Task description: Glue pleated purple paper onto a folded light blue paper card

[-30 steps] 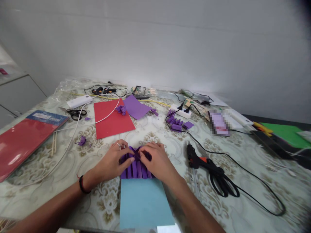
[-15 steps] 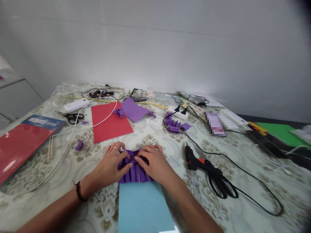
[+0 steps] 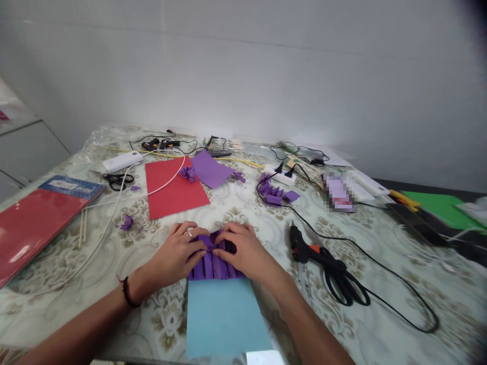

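A pleated purple paper (image 3: 213, 264) lies on the table just beyond a light blue sheet (image 3: 224, 317). My left hand (image 3: 178, 253) presses on its left side, fingers bent and pinching a fold near the middle. My right hand (image 3: 243, 251) covers its right side, fingertips meeting the left hand's at the same fold. Both hands are closed on the paper.
A black glue gun (image 3: 304, 249) and black scissors (image 3: 346, 286) with a trailing cable lie to the right. Farther back are a red sheet (image 3: 175, 187), a purple sheet (image 3: 211, 170), purple scraps (image 3: 274, 192), a power strip (image 3: 281, 177) and a phone (image 3: 338, 192). A red paper pack (image 3: 34, 223) lies at left.
My fingers have shifted slightly along the pleats, working the fold near the middle. The paper stays in place; the view wobbled a little.
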Demonstrator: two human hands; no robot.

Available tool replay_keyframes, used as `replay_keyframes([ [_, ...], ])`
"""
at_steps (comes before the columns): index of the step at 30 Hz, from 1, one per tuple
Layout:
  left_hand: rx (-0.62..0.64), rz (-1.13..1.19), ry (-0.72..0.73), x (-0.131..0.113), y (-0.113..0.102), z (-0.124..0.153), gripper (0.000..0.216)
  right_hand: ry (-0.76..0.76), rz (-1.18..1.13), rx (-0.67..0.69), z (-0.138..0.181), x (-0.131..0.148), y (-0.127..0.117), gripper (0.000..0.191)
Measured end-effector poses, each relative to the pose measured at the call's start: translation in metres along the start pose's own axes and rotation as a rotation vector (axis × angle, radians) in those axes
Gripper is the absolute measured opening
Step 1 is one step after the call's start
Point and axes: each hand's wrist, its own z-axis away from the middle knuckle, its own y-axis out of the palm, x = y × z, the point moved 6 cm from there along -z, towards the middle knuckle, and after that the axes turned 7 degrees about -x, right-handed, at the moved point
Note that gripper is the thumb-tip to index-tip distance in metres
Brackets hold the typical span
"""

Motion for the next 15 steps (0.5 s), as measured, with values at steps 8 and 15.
replay_keyframes([
  [8,0.066,0.012,0.041,-0.0023,0.0014,-0.0014,0.015,-0.067,-0.017,-0.02,-0.0022,0.0049,-0.0042,0.012],
  [15,0.013,0.071,0.034,0.0026,0.0054,0.0023,0.01,-0.125,-0.065,0.031,-0.0038,0.0061,0.0014,0.013],
])
